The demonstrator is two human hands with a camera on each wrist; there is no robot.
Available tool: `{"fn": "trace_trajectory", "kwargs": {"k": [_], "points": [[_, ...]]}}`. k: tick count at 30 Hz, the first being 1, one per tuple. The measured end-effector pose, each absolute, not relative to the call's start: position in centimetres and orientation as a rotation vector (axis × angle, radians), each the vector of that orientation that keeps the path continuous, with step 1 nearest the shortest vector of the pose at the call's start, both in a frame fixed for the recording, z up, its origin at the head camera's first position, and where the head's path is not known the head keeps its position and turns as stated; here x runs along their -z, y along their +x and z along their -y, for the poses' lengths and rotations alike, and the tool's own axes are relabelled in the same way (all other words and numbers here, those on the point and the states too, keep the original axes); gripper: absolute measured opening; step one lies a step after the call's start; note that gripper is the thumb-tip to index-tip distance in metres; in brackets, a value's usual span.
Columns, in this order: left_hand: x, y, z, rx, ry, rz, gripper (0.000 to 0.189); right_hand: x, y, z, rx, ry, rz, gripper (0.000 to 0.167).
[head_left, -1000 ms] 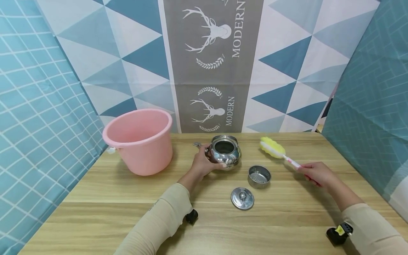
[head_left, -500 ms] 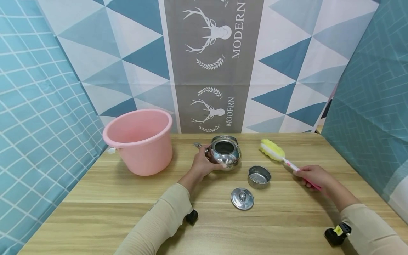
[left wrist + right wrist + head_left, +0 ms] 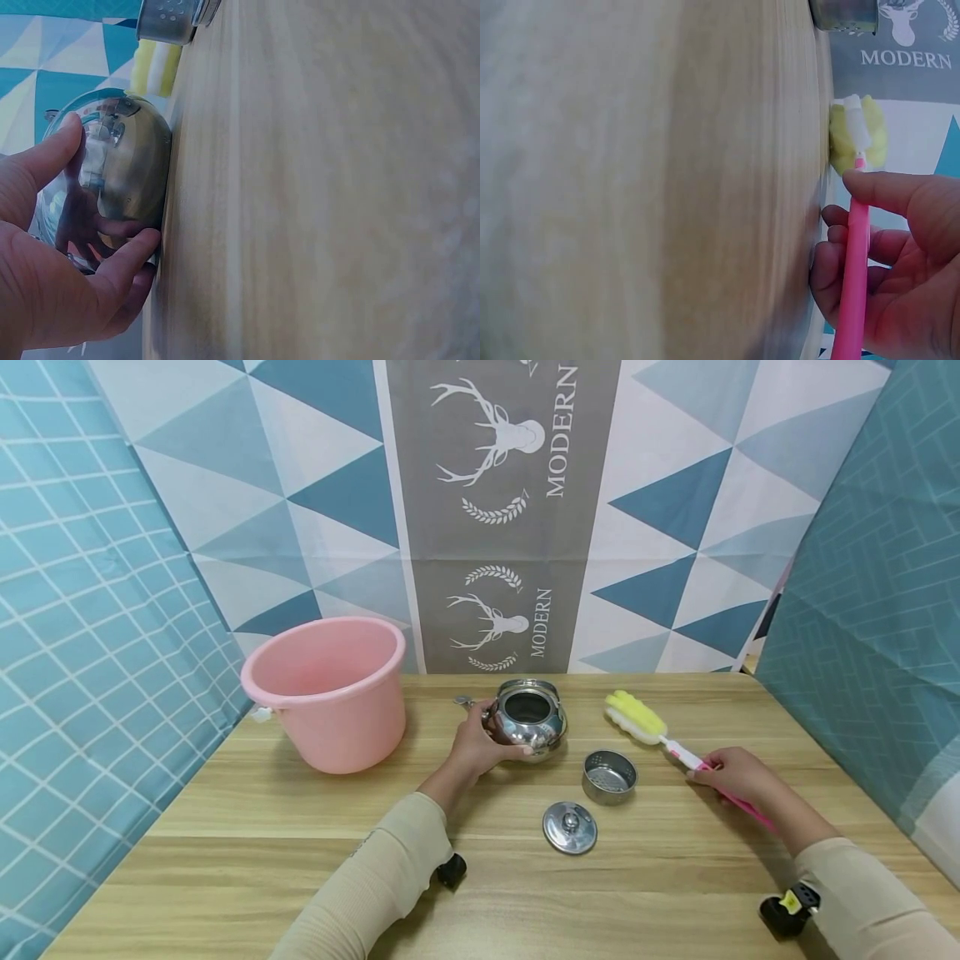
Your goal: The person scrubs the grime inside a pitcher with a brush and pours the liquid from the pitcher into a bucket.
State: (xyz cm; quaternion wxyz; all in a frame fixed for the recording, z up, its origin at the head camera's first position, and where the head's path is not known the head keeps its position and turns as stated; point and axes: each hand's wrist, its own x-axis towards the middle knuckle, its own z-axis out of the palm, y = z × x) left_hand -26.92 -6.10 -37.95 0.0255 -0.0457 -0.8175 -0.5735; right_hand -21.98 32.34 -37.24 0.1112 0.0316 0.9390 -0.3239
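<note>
A shiny steel teapot (image 3: 531,714) stands lidless at the back middle of the table. My left hand (image 3: 482,742) grips its left side, with the thumb in front and the other fingers partly hidden in the head view. My right hand (image 3: 731,775) holds a sponge brush by its pink and white handle (image 3: 855,262), thumb on top. The brush's yellow and white sponge head (image 3: 636,717) points back and left, to the right of the teapot. Between the hands are a perforated steel strainer cup (image 3: 610,776) and the round knobbed lid (image 3: 570,827).
A pink bucket (image 3: 337,702) stands at the back left. A small metal piece (image 3: 462,701) shows beside the teapot, behind my left hand. Patterned cloth (image 3: 495,527) hangs along the table's back edge, with blue cloths at both sides.
The brush has shifted slightly left and its sponge head has turned. My right hand now sits nearer the head, with more pink handle behind it. The left hand and teapot stay put.
</note>
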Motion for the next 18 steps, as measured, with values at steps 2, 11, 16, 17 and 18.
{"fn": "trace_trajectory", "kwargs": {"k": [2, 11, 16, 17, 18], "points": [[37.95, -26.92, 6.09, 1.777, -0.139, 2.529, 0.099, 37.1, -21.97, -32.24, 0.913, 0.083, -2.774, 0.034], [37.93, -26.88, 6.05, 1.789, -0.132, 2.527, 0.099, 36.38, -21.8, -31.82, 0.704, 0.026, -2.869, 0.032], [37.94, -26.9, 6.06, 1.793, -0.135, 2.525, 0.1, 36.37, -21.93, -31.73, 0.633, 0.031, -2.904, 0.032], [37.96, -26.91, 6.07, 1.795, -0.135, 2.524, 0.1, 36.34, -21.92, -31.72, 0.632, 0.037, -2.906, 0.033], [37.97, -26.93, 6.07, 1.796, -0.135, 2.523, 0.1, 36.33, -21.92, -31.74, 0.634, 0.04, -2.911, 0.033]]}}
